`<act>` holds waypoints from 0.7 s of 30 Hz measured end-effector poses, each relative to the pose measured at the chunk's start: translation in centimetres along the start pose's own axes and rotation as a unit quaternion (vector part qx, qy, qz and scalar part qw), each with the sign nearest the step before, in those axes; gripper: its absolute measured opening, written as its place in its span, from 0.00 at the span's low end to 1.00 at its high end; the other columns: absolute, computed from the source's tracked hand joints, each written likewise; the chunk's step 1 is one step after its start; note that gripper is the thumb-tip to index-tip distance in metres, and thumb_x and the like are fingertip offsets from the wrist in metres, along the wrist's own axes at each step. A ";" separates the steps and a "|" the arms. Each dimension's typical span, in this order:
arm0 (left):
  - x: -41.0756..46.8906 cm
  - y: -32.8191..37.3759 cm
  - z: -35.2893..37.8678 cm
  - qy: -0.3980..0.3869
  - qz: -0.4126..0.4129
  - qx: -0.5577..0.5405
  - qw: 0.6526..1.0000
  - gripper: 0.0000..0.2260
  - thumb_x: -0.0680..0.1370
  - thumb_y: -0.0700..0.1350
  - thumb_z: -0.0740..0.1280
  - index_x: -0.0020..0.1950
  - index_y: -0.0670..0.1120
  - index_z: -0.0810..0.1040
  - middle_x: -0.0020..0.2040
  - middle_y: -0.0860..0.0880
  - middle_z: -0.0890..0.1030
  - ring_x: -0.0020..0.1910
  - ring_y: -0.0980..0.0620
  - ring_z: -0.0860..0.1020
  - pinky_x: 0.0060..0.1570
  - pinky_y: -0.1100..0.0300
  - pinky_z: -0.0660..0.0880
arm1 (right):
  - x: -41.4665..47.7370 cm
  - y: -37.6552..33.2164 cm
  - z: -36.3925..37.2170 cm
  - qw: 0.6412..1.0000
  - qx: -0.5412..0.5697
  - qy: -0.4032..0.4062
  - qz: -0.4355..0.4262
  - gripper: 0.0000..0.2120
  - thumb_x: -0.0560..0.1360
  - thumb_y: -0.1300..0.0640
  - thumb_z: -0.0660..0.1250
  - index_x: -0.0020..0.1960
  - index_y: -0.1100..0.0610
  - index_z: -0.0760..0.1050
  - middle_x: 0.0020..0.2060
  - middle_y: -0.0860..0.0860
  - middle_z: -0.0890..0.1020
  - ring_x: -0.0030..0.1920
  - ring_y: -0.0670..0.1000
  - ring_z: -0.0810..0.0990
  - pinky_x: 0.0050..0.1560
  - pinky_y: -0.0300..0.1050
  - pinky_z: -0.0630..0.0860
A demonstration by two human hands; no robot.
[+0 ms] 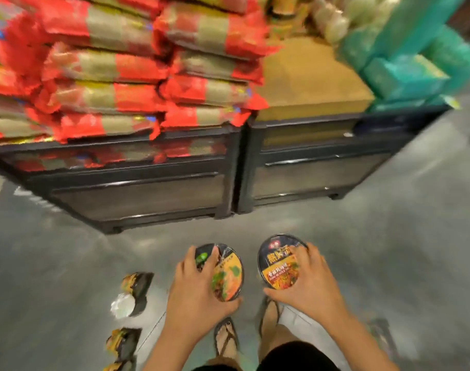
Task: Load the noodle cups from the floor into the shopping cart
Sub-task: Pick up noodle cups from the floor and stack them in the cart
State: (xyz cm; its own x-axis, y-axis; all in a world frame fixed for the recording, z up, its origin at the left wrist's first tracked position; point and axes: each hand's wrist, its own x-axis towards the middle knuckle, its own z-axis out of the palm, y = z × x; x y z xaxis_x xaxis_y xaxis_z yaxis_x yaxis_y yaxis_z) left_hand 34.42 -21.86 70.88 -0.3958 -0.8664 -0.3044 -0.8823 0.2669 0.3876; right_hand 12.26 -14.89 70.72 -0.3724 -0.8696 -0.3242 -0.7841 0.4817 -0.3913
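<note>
My left hand (195,293) grips a round noodle cup (228,274) with a black and orange lid, fingers spread over its top. My right hand (307,283) grips a second noodle cup (275,259) with a dark lid and orange picture. Both cups are held above the grey floor, lids tilted toward me. More noodle cups lie on their sides on the floor at the lower left: one (134,293) near my left hand, another (124,344) closer to me. No shopping cart is in view.
A dark display stand (228,178) runs across in front of me, stacked with red and tan bags (108,68), a tan box (308,81) and green packs (405,73). My sandalled feet (225,341) stand below the cups on the grey floor (389,250).
</note>
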 end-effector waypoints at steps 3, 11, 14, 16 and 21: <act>0.3 4.1 1.5 -0.034 0.092 0.030 0.995 0.48 0.61 0.72 0.65 0.77 0.58 0.54 0.76 0.49 0.51 0.70 0.47 0.57 0.66 0.55 0.66 | -3.5 4.4 -1.1 0.996 0.016 0.060 0.061 0.54 0.51 0.25 0.66 0.70 0.53 0.63 0.67 0.53 0.64 0.68 0.55 0.65 0.67 0.48 0.66; 0.2 18.4 6.4 -0.077 0.283 0.095 0.951 0.48 0.57 0.71 0.66 0.75 0.56 0.63 0.73 0.48 0.59 0.68 0.46 0.62 0.62 0.54 0.71 | -15.1 17.6 -2.9 0.943 0.100 0.218 0.229 0.48 0.50 0.29 0.70 0.65 0.50 0.69 0.59 0.53 0.70 0.60 0.56 0.72 0.57 0.48 0.74; -1.4 25.3 9.8 -0.073 0.341 0.111 0.930 0.48 0.55 0.72 0.64 0.73 0.54 0.68 0.70 0.46 0.64 0.66 0.44 0.64 0.61 0.51 0.71 | -20.5 22.7 -3.6 0.918 0.131 0.272 0.256 0.47 0.51 0.31 0.73 0.67 0.41 0.65 0.57 0.47 0.67 0.59 0.52 0.71 0.57 0.43 0.72; -3.4 30.2 12.2 -0.101 0.371 0.129 0.914 0.50 0.55 0.73 0.63 0.75 0.55 0.65 0.70 0.45 0.63 0.66 0.44 0.64 0.64 0.51 0.68 | -24.4 26.1 -4.2 0.902 0.140 0.289 0.288 0.47 0.51 0.31 0.73 0.68 0.37 0.63 0.57 0.46 0.66 0.58 0.51 0.72 0.58 0.42 0.72; -10.1 41.6 18.7 -0.170 0.444 0.136 0.869 0.50 0.59 0.72 0.67 0.77 0.59 0.57 0.75 0.45 0.56 0.71 0.44 0.58 0.70 0.54 0.60 | -34.3 34.6 -5.4 0.852 0.148 0.326 0.382 0.51 0.51 0.30 0.72 0.72 0.39 0.63 0.61 0.51 0.68 0.62 0.54 0.70 0.61 0.44 0.71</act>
State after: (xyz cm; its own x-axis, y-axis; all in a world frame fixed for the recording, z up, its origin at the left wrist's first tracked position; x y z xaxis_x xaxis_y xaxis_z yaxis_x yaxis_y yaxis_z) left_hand -3.07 5.86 73.75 -0.9632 -0.1051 -0.2473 -0.1993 0.8967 0.3953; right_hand -4.77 31.06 72.98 -0.9902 -0.1193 -0.0719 -0.0659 0.8559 -0.5129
